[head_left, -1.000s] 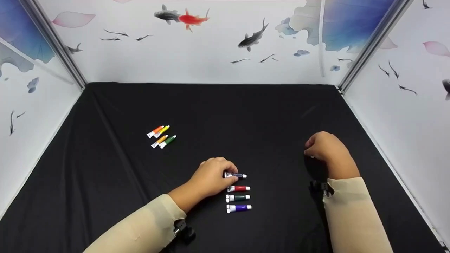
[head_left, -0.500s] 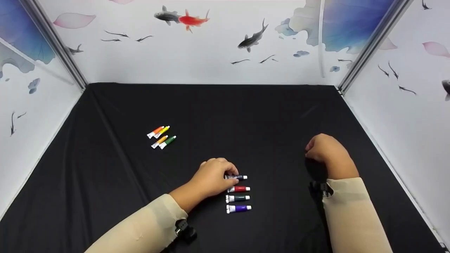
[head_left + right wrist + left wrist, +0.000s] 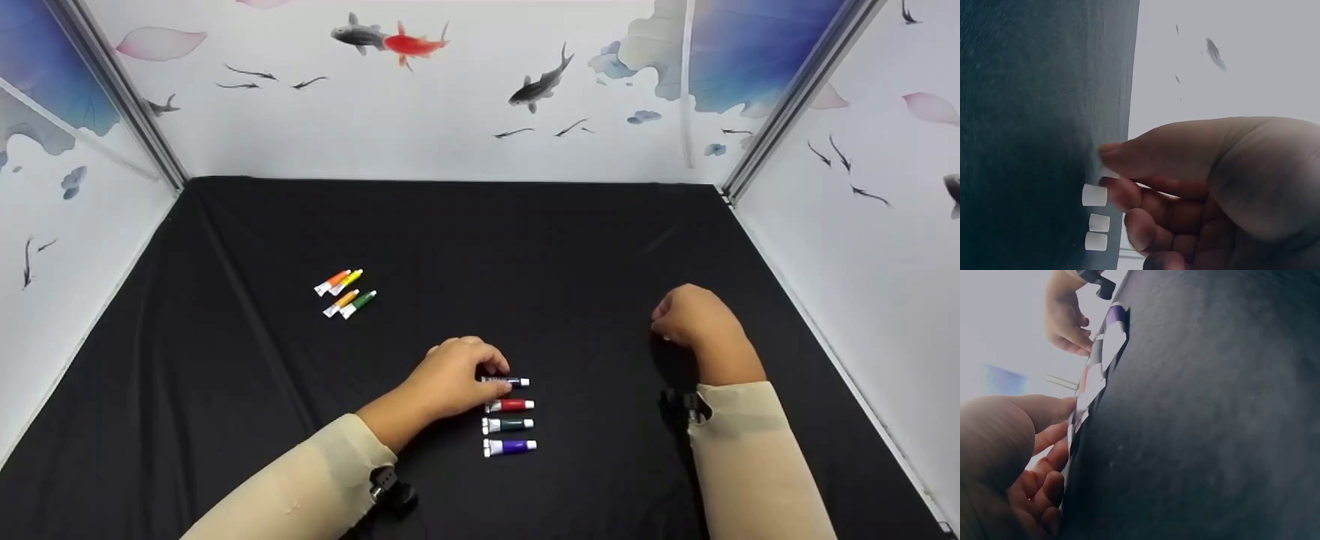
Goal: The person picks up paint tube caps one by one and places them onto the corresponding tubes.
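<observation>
My left hand (image 3: 454,379) pinches a small dark blue paint tube (image 3: 516,382) between thumb and fingers, low at the cloth; part of the tube is covered by them. Just below it lies a red paint tube (image 3: 512,405), then a dark green one (image 3: 510,425) and a violet one (image 3: 511,447). These tubes lie side by side with their white caps to the right. In the left wrist view, the thumb (image 3: 1053,409) meets the end of the row. My right hand (image 3: 694,319) hovers over the cloth farther right, fingers loosely curled, holding nothing. Several white caps (image 3: 1094,195) show beyond its fingers in the right wrist view.
At the far left lie an orange tube (image 3: 334,282), a yellow one (image 3: 348,280), an amber one (image 3: 342,303) and a green one (image 3: 360,303), in slanted pairs. Black cloth (image 3: 480,240) covers the table. White printed panels (image 3: 465,135) enclose the back and sides.
The left hand's fingers have brought the dark blue tube slightly nearer the red tube, toward the front. The right hand has barely shifted.
</observation>
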